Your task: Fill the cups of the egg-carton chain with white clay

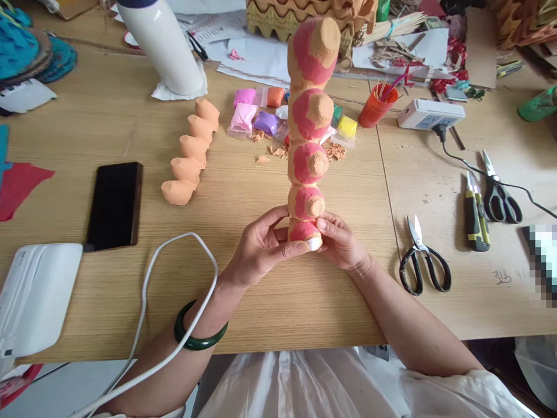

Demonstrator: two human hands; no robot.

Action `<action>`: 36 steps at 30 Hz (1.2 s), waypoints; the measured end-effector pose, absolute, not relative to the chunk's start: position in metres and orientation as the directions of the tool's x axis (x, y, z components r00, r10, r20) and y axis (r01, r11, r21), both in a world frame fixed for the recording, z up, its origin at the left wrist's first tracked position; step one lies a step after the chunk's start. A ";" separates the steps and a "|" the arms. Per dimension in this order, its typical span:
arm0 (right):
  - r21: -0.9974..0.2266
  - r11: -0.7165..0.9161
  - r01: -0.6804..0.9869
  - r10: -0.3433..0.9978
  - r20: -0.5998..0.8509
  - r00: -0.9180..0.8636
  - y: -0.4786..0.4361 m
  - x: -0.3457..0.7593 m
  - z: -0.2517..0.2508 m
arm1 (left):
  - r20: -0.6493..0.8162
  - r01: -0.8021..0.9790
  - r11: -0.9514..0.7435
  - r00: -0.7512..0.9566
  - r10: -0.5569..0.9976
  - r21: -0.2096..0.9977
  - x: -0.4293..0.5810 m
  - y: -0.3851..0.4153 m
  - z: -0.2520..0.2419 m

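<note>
Our left hand (261, 248) and right hand (343, 244) met at the bottom of the strip (310, 110). Each pinched its lowest cone between thumb and fingers, and a small white lump (314, 244) was pressed at the base under the thumbs. We held the strip upright over the table (304, 307), close to the near edge; we could not tell whether its base touched the wood. It was a column of five cardboard cones, each partly coated in pink with a bare orange tip. A green bangle (201, 338) sat on the left wrist, and a white cable (174, 261) looped across that forearm.

Left of the strip lay a row of plain cones (191, 152), farther left a black phone (115, 203), and beyond it, towards us, a white box (35, 296). Just behind the strip lay clay bags (256, 116) in pink, purple, orange and yellow, with cardboard scraps (278, 152) among them. Right of the strip, well apart, lay black scissors (424, 264); farther right were a cutter (476, 215) and a second pair (500, 194). Behind the strip to the right stood an orange cup (376, 109) of sticks beside a socket block (430, 113), and behind it to the left a white bottle (163, 46)
</note>
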State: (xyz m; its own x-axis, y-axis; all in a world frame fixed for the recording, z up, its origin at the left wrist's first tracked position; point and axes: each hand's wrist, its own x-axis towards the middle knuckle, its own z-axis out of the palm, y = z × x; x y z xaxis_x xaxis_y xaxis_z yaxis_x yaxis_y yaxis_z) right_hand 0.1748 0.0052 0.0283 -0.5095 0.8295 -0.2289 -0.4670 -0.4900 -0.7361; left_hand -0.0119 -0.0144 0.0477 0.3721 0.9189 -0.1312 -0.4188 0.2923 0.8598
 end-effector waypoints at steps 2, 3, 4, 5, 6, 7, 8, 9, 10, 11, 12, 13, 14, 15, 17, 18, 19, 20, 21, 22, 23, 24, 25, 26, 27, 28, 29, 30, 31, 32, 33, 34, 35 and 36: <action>-0.733 -0.489 -0.473 0.834 -0.234 -0.499 0.006 0.175 0.028 | -0.089 -0.442 0.276 0.400 0.912 0.854 -0.012 -0.015 0.047; -0.732 -0.488 -0.476 0.837 -0.236 -0.494 0.006 0.175 0.028 | -0.063 -0.460 0.268 0.412 0.909 0.847 -0.013 -0.015 0.046; -0.730 -0.486 -0.480 0.839 -0.236 -0.491 0.006 0.175 0.028 | -0.044 -0.478 0.264 0.423 0.905 0.838 -0.013 -0.015 0.045; -0.730 -0.485 -0.483 0.840 -0.234 -0.490 0.006 0.175 0.027 | -0.028 -0.495 0.261 0.428 0.903 0.829 -0.013 -0.015 0.043; -0.730 -0.481 -0.485 0.842 -0.231 -0.488 0.006 0.174 0.027 | -0.019 -0.509 0.259 0.429 0.903 0.821 -0.013 -0.015 0.042; -0.733 -0.478 -0.484 0.844 -0.229 -0.485 0.006 0.174 0.027 | -0.017 -0.515 0.259 0.427 0.904 0.817 -0.012 -0.014 0.042; -0.738 -0.471 -0.484 0.847 -0.226 -0.481 0.005 0.174 0.027 | -0.022 -0.514 0.259 0.422 0.906 0.818 -0.012 -0.014 0.041; -0.743 -0.465 -0.481 0.851 -0.225 -0.475 0.005 0.173 0.028 | -0.031 -0.506 0.259 0.415 0.909 0.823 -0.012 -0.014 0.041; -0.748 -0.459 -0.479 0.855 -0.226 -0.466 0.005 0.173 0.028 | -0.039 -0.495 0.256 0.407 0.913 0.830 -0.011 -0.014 0.041; -0.753 -0.453 -0.477 0.860 -0.229 -0.456 0.004 0.172 0.029 | -0.047 -0.482 0.253 0.399 0.916 0.839 -0.011 -0.014 0.042; -0.758 -0.448 -0.474 0.865 -0.233 -0.444 0.004 0.171 0.030 | -0.054 -0.469 0.249 0.390 0.919 0.848 -0.010 -0.014 0.042; -0.763 -0.442 -0.471 0.870 -0.238 -0.431 0.003 0.170 0.030 | -0.058 -0.459 0.241 0.376 0.925 0.855 -0.009 -0.014 0.043; -0.768 -0.437 -0.468 0.875 -0.243 -0.418 0.003 0.169 0.031 | -0.059 -0.453 0.229 0.359 0.932 0.862 -0.008 -0.015 0.043; -0.772 -0.431 -0.468 0.880 -0.244 -0.408 0.003 0.169 0.031 | -0.059 -0.448 0.217 0.341 0.938 0.867 -0.007 -0.015 0.043; -0.774 -0.423 -0.471 0.884 -0.237 -0.403 0.003 0.168 0.031 | -0.055 -0.443 0.200 0.319 0.946 0.874 -0.006 -0.016 0.044; -0.773 -0.421 -0.475 0.884 -0.232 -0.406 0.003 0.168 0.031 | -0.053 -0.441 0.198 0.319 0.946 0.875 -0.005 -0.016 0.044; -0.772 -0.419 -0.478 0.884 -0.227 -0.409 0.003 0.168 0.030 | -0.052 -0.441 0.200 0.324 0.945 0.875 -0.005 -0.017 0.044; -0.772 -0.419 -0.478 0.884 -0.225 -0.411 0.003 0.169 0.030 | -0.053 -0.441 0.204 0.331 0.942 0.874 -0.005 -0.016 0.045; -0.773 -0.420 -0.475 0.882 -0.226 -0.412 0.003 0.169 0.029 | -0.054 -0.444 0.207 0.333 0.941 0.872 -0.005 -0.016 0.045; -0.774 -0.423 -0.471 0.881 -0.229 -0.414 0.003 0.169 0.029 | -0.056 -0.447 0.210 0.332 0.941 0.870 -0.006 -0.016 0.045; -0.775 -0.426 -0.466 0.878 -0.232 -0.418 0.003 0.170 0.028 | -0.060 -0.449 0.214 0.332 0.941 0.867 -0.006 -0.016 0.046; -0.776 -0.429 -0.463 0.876 -0.233 -0.421 0.002 0.170 0.028 | -0.065 -0.452 0.220 0.333 0.941 0.865 -0.007 -0.016 0.046; -0.776 -0.431 -0.460 0.874 -0.234 -0.426 0.002 0.170 0.028 | -0.072 -0.455 0.229 0.337 0.939 0.861 -0.007 -0.016 0.046; -0.777 -0.432 -0.458 0.873 -0.233 -0.429 0.002 0.170 0.028 | -0.081 -0.458 0.243 0.343 0.936 0.855 -0.008 -0.015 0.046; -0.777 -0.431 -0.458 0.873 -0.232 -0.428 0.002 0.170 0.028 | -0.090 -0.467 0.258 0.352 0.932 0.846 -0.009 -0.015 0.046; -0.778 -0.430 -0.458 0.875 -0.234 -0.425 0.002 0.169 0.028 | -0.098 -0.481 0.276 0.362 0.927 0.832 -0.009 -0.015 0.045; -0.778 -0.429 -0.458 0.876 -0.237 -0.419 0.002 0.169 0.029 | -0.102 -0.501 0.292 0.371 0.923 0.815 -0.010 -0.014 0.045; -0.778 -0.428 -0.459 0.879 -0.241 -0.412 0.002 0.169 0.030 | -0.103 -0.521 0.305 0.380 0.919 0.797 -0.010 -0.014 0.045; -0.779 -0.427 -0.460 0.882 -0.244 -0.404 0.002 0.168 0.030 | -0.098 -0.537 0.311 0.387 0.917 0.784 -0.010 -0.013 0.044; -0.779 -0.425 -0.460 0.884 -0.249 -0.395 0.002 0.168 0.031 | -0.088 -0.546 0.310 0.394 0.915 0.778 -0.010 -0.013 0.044; -0.781 -0.424 -0.458 0.886 -0.253 -0.389 0.002 0.168 0.031 | -0.074 -0.546 0.301 0.397 0.915 0.782 -0.011 -0.013 0.044; -0.784 -0.423 -0.455 0.887 -0.257 -0.383 0.002 0.168 0.031 | -0.062 -0.537 0.287 0.398 0.915 0.793 -0.011 -0.013 0.044; -0.786 -0.423 -0.450 0.888 -0.261 -0.379 0.002 0.167 0.031 | -0.052 -0.522 0.271 0.396 0.917 0.809 -0.010 -0.013 0.044; -0.788 -0.423 -0.448 0.888 -0.263 -0.377 0.001 0.167 0.030 | -0.049 -0.502 0.258 0.392 0.919 0.825 -0.010 -0.014 0.044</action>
